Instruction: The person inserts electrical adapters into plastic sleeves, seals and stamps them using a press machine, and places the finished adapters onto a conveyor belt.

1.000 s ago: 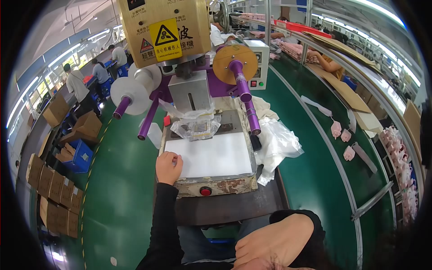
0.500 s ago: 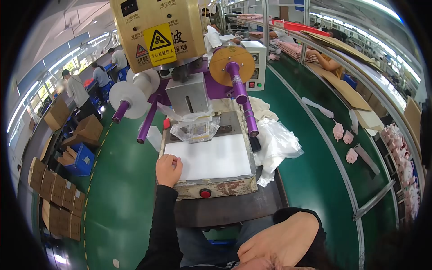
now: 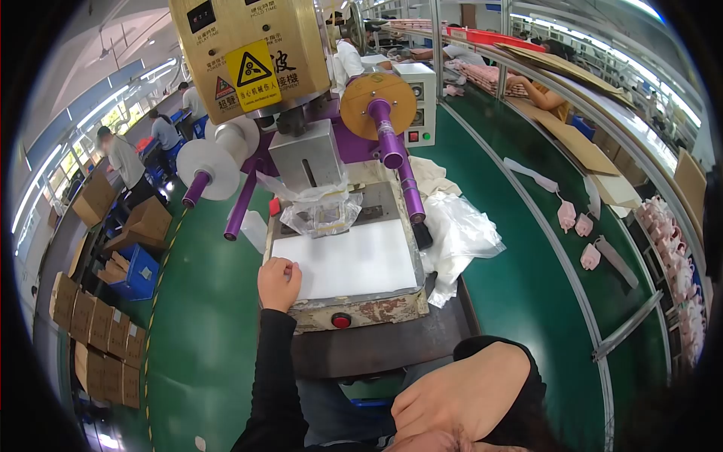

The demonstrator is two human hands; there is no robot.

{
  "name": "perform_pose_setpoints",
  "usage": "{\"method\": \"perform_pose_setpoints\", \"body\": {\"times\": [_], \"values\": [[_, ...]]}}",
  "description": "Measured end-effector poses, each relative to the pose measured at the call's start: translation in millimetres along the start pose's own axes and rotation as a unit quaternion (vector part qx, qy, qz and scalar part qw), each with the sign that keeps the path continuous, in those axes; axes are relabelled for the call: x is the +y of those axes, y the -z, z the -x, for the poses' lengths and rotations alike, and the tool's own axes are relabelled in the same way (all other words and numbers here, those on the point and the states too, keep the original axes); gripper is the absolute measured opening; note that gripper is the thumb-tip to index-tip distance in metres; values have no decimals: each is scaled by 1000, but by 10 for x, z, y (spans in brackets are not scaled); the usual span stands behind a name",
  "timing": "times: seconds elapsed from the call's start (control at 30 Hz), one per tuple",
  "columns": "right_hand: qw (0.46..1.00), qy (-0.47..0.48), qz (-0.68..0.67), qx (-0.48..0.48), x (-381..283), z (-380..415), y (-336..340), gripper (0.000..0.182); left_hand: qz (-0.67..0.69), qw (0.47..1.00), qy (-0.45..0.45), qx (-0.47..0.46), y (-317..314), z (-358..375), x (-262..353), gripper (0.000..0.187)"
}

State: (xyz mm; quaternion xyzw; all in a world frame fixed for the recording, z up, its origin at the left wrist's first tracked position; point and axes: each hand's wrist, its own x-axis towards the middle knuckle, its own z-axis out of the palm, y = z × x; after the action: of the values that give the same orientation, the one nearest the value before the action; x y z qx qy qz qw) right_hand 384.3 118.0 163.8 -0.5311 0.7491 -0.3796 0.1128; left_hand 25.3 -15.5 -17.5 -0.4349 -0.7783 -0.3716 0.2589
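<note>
My left hand (image 3: 279, 284) is curled into a loose fist at the left front corner of a white sheet (image 3: 350, 264), with nothing showing in it. The sheet lies flat on the bed of an ultrasonic welding machine (image 3: 241, 56). Behind the sheet, crumpled clear plastic film (image 3: 324, 216) lies under the metal welding head (image 3: 307, 157). A red button (image 3: 341, 321) sits on the machine's front, right of my left wrist. My right hand (image 3: 463, 392) is raised close to the camera, its back facing up and its fingers bent down, mostly hidden.
Purple rods carry a white reel (image 3: 209, 172) at left and an orange disc (image 3: 379, 105) at right. White plastic bags (image 3: 463, 233) hang beside the bed. On the right, a green conveyor (image 3: 542, 248) carries pink pieces (image 3: 566, 216). Cartons (image 3: 94, 320) stand at left; people work farther back.
The whole view has shifted slightly, so the machine sits a little farther left. Both hands keep the same pose; nothing has been picked up or let go.
</note>
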Motion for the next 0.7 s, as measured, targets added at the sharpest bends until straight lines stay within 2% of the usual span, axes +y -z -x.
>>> {"method": "perform_pose_setpoints", "body": {"times": [0.13, 0.27, 0.37, 0.5, 0.7], "values": [[998, 37, -24, 40, 3, -18, -6, 40, -2, 1000, 0, 0, -2, -6, 4, 16], [983, 111, 69, 132, -53, -74, 53, 22, -1, 1000, 1, 1, 7, -6, 16, 16], [957, 164, 139, 197, -110, -101, 101, 17, 6, 1000, 4, 0, -2, -3, 13, 16], [966, 128, 143, 176, -149, -94, 127, 17, 8, 1000, -4, 11, -8, 6, 0, 16], [954, 147, 164, 202, -110, -95, 124, 17, -5, 1000, -3, -5, 26, -9, 34, 15]]}}
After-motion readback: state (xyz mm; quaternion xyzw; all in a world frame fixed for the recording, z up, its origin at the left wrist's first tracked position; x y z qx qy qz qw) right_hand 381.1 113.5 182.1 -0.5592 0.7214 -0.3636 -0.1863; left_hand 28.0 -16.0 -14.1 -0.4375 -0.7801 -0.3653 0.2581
